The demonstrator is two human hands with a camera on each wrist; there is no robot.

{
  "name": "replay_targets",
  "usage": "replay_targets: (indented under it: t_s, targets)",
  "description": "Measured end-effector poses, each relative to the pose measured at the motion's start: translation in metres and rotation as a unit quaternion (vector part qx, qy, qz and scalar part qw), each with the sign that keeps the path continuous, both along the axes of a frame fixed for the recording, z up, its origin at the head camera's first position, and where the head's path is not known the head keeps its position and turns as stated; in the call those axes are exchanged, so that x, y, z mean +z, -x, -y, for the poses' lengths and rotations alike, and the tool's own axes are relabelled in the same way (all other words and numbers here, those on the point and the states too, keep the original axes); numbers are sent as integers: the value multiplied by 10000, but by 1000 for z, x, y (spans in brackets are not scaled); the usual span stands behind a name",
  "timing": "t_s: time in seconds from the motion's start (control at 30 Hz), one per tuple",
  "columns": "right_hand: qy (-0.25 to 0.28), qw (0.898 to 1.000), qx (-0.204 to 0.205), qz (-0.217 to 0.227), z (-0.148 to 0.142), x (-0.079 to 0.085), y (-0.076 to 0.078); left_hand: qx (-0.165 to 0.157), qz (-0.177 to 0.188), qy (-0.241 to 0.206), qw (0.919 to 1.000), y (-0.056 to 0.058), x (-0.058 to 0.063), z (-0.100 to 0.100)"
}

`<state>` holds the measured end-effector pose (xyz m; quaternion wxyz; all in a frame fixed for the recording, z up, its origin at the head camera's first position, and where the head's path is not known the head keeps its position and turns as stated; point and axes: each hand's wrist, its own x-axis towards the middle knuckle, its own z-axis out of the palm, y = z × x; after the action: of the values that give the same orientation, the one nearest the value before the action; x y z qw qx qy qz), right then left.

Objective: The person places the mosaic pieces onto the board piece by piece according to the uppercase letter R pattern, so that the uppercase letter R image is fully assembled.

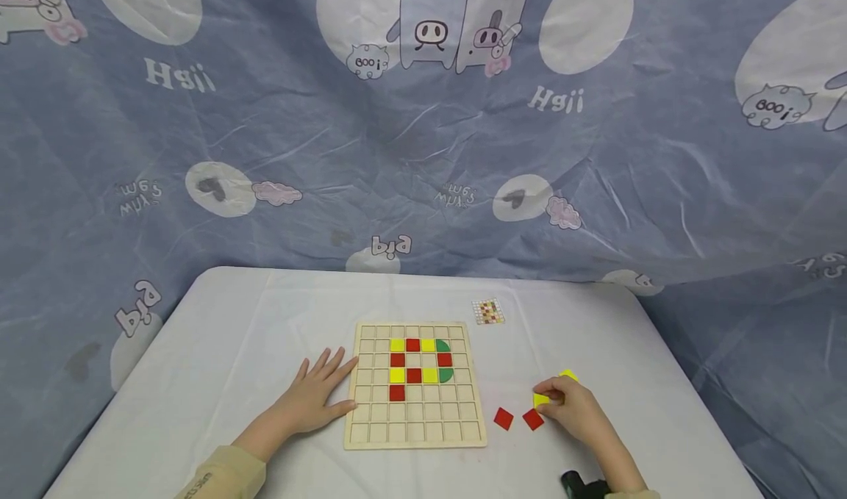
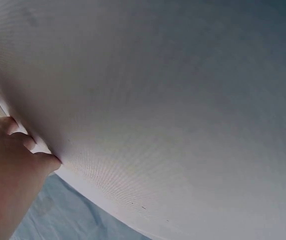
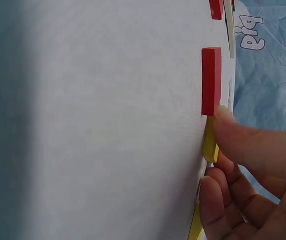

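Note:
My left hand [image 1: 309, 402] lies on the white cloth with fingers spread, thumb and fingertip touching the left edge of a wooden grid board [image 1: 433, 431]. The left wrist view shows these fingers [image 2: 20, 135] at its left side. On the board, red, yellow and green tiles form a closed loop with one red tile [image 1: 397, 393] below it. Right of the board, my right hand [image 1: 577, 409] pinches a yellow square tile [image 1: 541, 401] between thumb and fingers, low over the table. A red tile [image 3: 211, 82] lies right by the thumb. Another yellow piece [image 1: 569, 375] is partly hidden behind the hand.
A second loose red tile [image 1: 503, 419] lies nearer the board. Behind the board's right corner lies a small pattern card [image 1: 488, 311]. A black object [image 1: 582, 486] is at the front by the right forearm. A patterned blue curtain [image 1: 397, 153] hangs behind the table.

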<state>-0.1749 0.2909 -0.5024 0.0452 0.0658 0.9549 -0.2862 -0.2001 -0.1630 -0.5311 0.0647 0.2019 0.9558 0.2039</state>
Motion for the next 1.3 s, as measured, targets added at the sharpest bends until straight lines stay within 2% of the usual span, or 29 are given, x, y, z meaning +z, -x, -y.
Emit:
replay_targets:
  t_s: [0.27,0.4,0.53,0.7,0.8,0.97,1.1,1.3]
  targets:
    - [-152,9999,-26,39,2,1,3,13,-24,-1,10000,-1,2,0]
    - [43,9997,-121,-195,7,2,4,35,-14,33,10000,-1,2,-1]
    - [503,9974,-185,-488,23,6,4,58,-11,46,10000,-1,3,-1]
    - [1358,9898,-169,-405,58,11,5,74,12,39,10000,-1,3,-2]
    - [1708,9846,53,-356,82,10,5,93,11,72,9999,-1,4,-2]
    - [2060,9749,806,-263,118,4,3,93,-5,56,9999,-2,3,-2]
    - [2248,9662,1256,-148,142,1,2,62,1,51,10000,-2,2,0]
    - [2278,9617,1507,-210,170,-4,3,64,-3,65,10000,0,0,0]
